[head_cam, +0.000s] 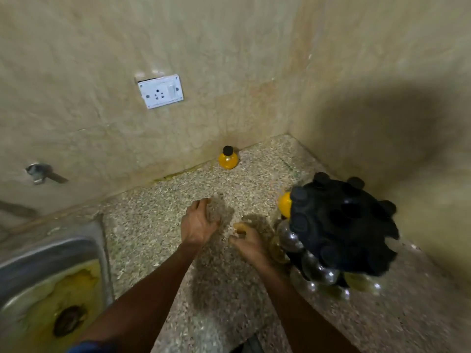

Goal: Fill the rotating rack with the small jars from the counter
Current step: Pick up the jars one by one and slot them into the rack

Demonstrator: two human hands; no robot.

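A: From the head camera, one yellow jar (228,157) with a black cap is seen upright at the back of the speckled counter (158,240), touching or nearly touching the wall, well apart from both hands.

B: And the rotating rack (342,229) is parked at the right, its black top crowded with capped jars, clear ones ringed below.

A: The left hand (198,223) is spread, released, nothing gripped. The right hand (248,242) is curled loosely just beside the rack; whether anything is pinched cannot be told through the blur.

B: Risks are noted: the round jar could be knocked over by a hurried reach, or rolled toward the steel sink (51,253). The rack could be spun off its slot by a careless nudge.
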